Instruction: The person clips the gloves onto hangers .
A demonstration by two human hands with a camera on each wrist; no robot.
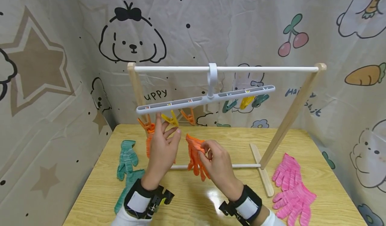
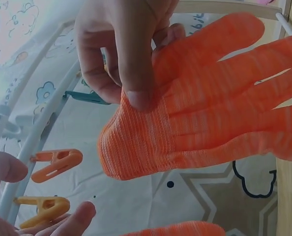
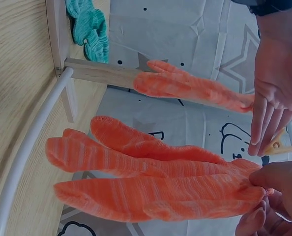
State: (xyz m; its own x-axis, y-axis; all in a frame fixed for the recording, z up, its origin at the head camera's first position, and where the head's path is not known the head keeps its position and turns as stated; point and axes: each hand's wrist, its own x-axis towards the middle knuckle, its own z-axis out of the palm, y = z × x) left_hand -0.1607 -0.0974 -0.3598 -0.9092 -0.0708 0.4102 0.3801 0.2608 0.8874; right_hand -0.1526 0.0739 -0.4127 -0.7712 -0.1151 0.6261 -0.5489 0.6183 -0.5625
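My right hand (image 1: 221,164) pinches an orange knit glove (image 2: 200,108) by its cuff, between thumb and fingers, so that the glove's fingers hang down in the head view. Close under the hanger's left arm, my left hand (image 1: 163,147) has its fingers mostly straight, right beside a yellow clip (image 1: 171,119). The pale blue clip hanger (image 1: 178,102) hangs tilted, its left end lower. A second orange glove (image 3: 185,88) hangs from the leftmost orange clip (image 1: 144,121), partly behind my left hand. Another orange clip (image 1: 188,116) hangs with nothing in it.
The hanger hooks over the white rod (image 1: 265,69) of a wooden stand (image 1: 289,119). Teal clips (image 1: 229,105) and a yellow one (image 1: 247,102) hang on its right arm. Teal gloves (image 1: 128,159) lie at left on the table (image 1: 235,139), pink gloves (image 1: 294,192) at right.
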